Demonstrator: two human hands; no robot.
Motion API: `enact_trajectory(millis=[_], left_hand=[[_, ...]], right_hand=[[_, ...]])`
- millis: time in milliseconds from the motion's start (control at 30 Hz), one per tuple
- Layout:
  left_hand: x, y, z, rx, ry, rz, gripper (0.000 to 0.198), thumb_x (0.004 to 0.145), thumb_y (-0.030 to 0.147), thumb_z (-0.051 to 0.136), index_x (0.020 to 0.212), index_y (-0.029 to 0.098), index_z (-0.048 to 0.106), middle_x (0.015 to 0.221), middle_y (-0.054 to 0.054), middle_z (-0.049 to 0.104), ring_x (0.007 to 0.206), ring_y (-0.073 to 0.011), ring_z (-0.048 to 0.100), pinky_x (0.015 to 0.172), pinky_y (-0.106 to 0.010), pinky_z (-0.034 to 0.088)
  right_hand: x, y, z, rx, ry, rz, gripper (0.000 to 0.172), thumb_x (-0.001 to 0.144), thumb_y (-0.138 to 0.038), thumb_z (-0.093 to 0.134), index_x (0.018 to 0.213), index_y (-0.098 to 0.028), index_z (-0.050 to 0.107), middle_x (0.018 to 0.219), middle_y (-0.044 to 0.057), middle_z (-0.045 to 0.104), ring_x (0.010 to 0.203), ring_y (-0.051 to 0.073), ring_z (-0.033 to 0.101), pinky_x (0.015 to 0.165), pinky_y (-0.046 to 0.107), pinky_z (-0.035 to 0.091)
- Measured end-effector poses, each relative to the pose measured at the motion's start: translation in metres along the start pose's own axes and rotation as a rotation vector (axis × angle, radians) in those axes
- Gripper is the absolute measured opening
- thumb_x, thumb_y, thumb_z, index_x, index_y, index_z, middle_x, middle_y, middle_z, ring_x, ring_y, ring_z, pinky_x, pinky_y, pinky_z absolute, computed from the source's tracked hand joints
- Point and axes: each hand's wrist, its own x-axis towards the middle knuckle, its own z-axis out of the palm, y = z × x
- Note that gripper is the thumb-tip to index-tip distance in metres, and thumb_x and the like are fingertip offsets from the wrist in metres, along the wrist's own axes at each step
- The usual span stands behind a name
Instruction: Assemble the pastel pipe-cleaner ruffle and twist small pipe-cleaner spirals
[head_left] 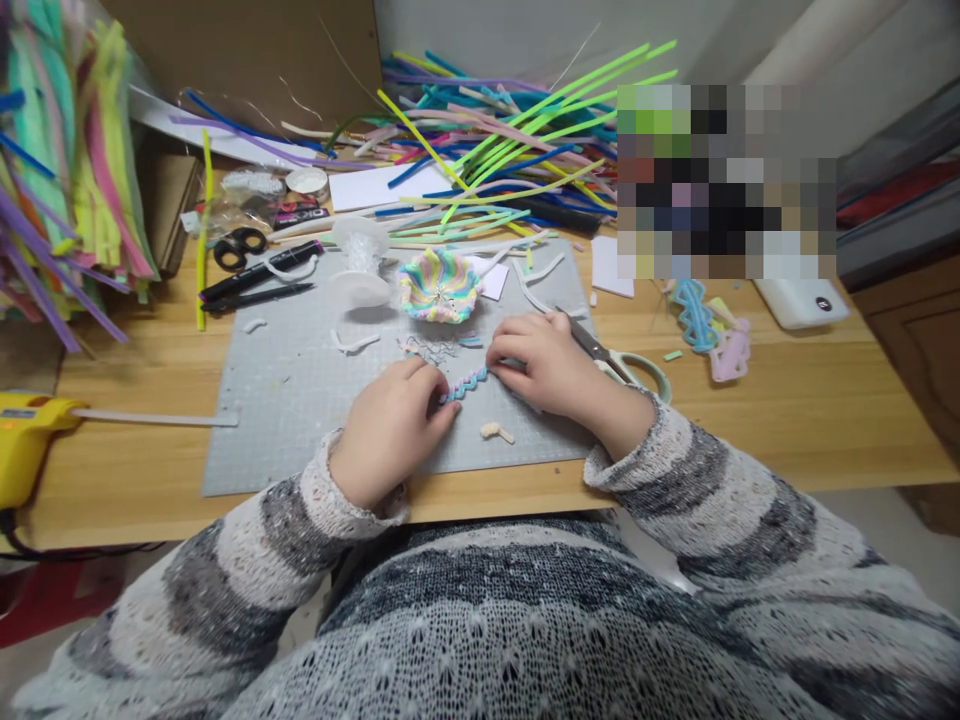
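Note:
Between my hands, low over the grey cutting mat [292, 420], runs a short zigzag strip of blue and pink pipe cleaner [469, 384]. My left hand [397, 420] pinches its left end. At the other end, the fingertips of my right hand [544, 365] are closed on it. Just beyond lies a tangle of thin dark wire [435, 350]. A ruffled pastel pipe cleaner flower [440, 287] sits farther back. Close to my right wrist are scissors [611, 362] with pale handles. A small cream twisted piece [495, 432] rests on the mat in front of the strip.
Loose pipe cleaners [510, 140] pile up at the back. A clear spool [360, 265], a marker [262, 275] and black-handled scissors [240, 247] lie left of the flower. The yellow glue gun [34, 440] is far left; a white phone-like device [802, 300] stands right.

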Motion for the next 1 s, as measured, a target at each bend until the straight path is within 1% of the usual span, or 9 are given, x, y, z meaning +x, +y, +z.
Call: enact_trajectory(millis=[100,233,333,367,533,733,867,933,1000], left_hand=[[0.0,-0.001,0.0,-0.02,-0.009,-0.003,0.013,0.085,0.027,0.062,0.085,0.016,0.056,0.089,-0.006,0.059,0.084,-0.0207,0.055,0.073,-0.034,0.045],[-0.001,-0.008,-0.007,-0.088,-0.043,0.021,0.015,0.082,0.026,0.065,0.09,0.016,0.056,0.091,-0.006,0.058,0.081,-0.0193,0.055,0.07,-0.033,0.046],[-0.001,-0.012,-0.012,-0.15,-0.071,0.032,0.003,0.085,0.018,0.058,0.088,0.017,0.058,0.092,-0.006,0.058,0.083,-0.0191,0.056,0.072,-0.033,0.047],[-0.001,-0.013,-0.012,-0.157,-0.072,0.028,0.003,0.086,0.016,0.056,0.087,0.017,0.059,0.092,-0.006,0.059,0.084,-0.0194,0.056,0.074,-0.034,0.048],[0.001,-0.011,-0.008,-0.127,-0.05,0.01,0.007,0.087,0.016,0.054,0.084,0.016,0.06,0.09,-0.006,0.059,0.084,-0.0205,0.056,0.076,-0.035,0.047],[0.003,-0.01,-0.005,-0.113,-0.028,-0.011,0.008,0.085,0.016,0.054,0.08,0.016,0.06,0.086,-0.005,0.06,0.079,-0.0191,0.057,0.071,-0.033,0.047],[0.003,-0.009,-0.005,-0.098,-0.02,0.009,0.009,0.086,0.017,0.053,0.079,0.017,0.06,0.086,-0.005,0.06,0.08,-0.019,0.057,0.071,-0.033,0.047],[0.003,-0.009,-0.005,-0.094,-0.025,0.012,0.008,0.086,0.018,0.054,0.08,0.017,0.059,0.086,-0.005,0.06,0.079,-0.0189,0.056,0.07,-0.032,0.046],[0.003,-0.01,-0.005,-0.105,-0.027,0.006,0.005,0.085,0.018,0.055,0.085,0.017,0.06,0.087,-0.005,0.06,0.078,-0.0185,0.056,0.068,-0.032,0.046]], right_hand=[[0.0,0.001,0.0,0.002,0.0,-0.006,0.008,0.089,-0.021,0.056,0.085,-0.023,0.063,0.094,0.001,0.065,0.097,0.021,0.054,0.086,0.037,0.021],[0.0,0.002,0.0,0.004,-0.007,0.001,0.008,0.09,-0.022,0.057,0.086,-0.023,0.064,0.095,0.001,0.065,0.098,0.021,0.055,0.087,0.038,0.021],[0.0,0.002,0.0,0.004,-0.012,0.005,0.009,0.09,-0.023,0.056,0.086,-0.023,0.064,0.096,0.001,0.065,0.098,0.021,0.055,0.086,0.038,0.022],[0.0,0.002,0.0,0.004,-0.012,0.005,0.009,0.09,-0.023,0.056,0.086,-0.023,0.064,0.096,0.001,0.065,0.098,0.021,0.055,0.086,0.038,0.022],[0.0,0.001,-0.001,0.01,-0.014,0.004,0.008,0.09,-0.023,0.057,0.087,-0.024,0.064,0.097,0.001,0.065,0.1,0.022,0.055,0.088,0.039,0.022],[-0.001,0.001,-0.001,0.021,-0.012,-0.006,0.01,0.09,-0.024,0.055,0.087,-0.024,0.065,0.097,0.002,0.065,0.099,0.021,0.054,0.088,0.039,0.021],[-0.001,0.001,0.0,0.015,-0.008,-0.012,0.011,0.09,-0.024,0.054,0.087,-0.023,0.065,0.097,0.003,0.065,0.099,0.022,0.054,0.088,0.039,0.021],[-0.001,0.001,0.0,0.012,-0.014,-0.014,0.011,0.091,-0.023,0.054,0.088,-0.024,0.064,0.098,0.003,0.065,0.099,0.022,0.054,0.088,0.039,0.021],[-0.001,0.001,-0.001,0.007,-0.021,-0.017,0.012,0.091,-0.023,0.053,0.089,-0.024,0.064,0.098,0.002,0.065,0.098,0.021,0.054,0.088,0.039,0.021]])
